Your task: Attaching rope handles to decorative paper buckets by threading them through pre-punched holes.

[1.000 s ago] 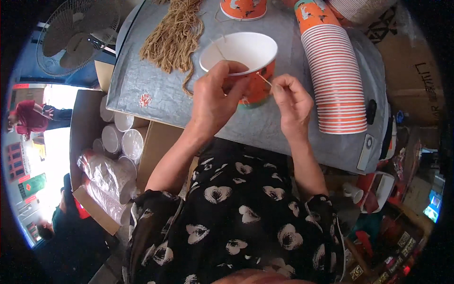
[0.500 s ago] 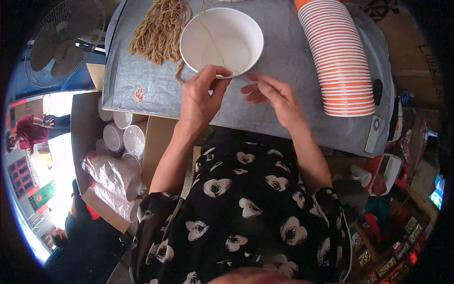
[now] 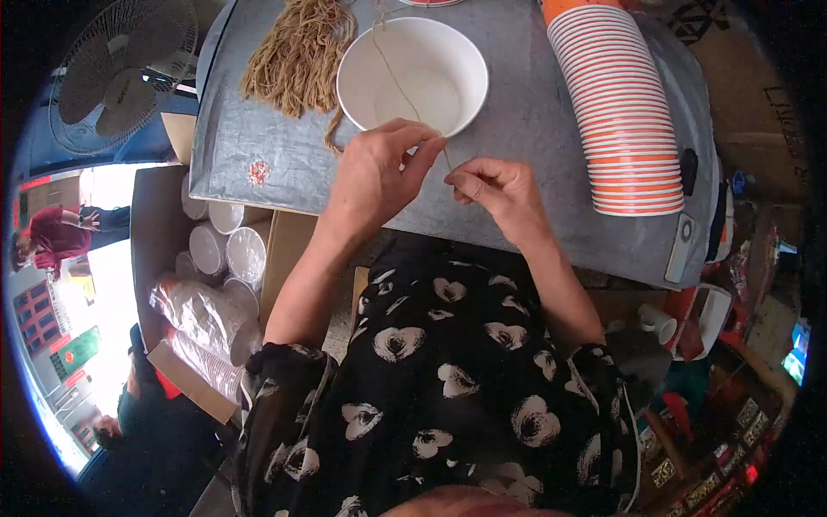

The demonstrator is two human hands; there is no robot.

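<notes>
Person's left hand [image 3: 376, 177] pinches near rim of white-lined tub [image 3: 428, 86]; right hand [image 3: 501, 196] grips thin cord [image 3: 394, 76] between fingertips; brown cord bundle [image 3: 297, 65] lies left, tub stack [image 3: 616, 112] right

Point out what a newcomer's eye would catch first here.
Probably the long stack of nested orange-and-white buckets, at right on the grey table. Then the open bucket near top center, its rim at the left hand, a thin string crossing it toward the right hand. Left of it, tan cords.
</notes>
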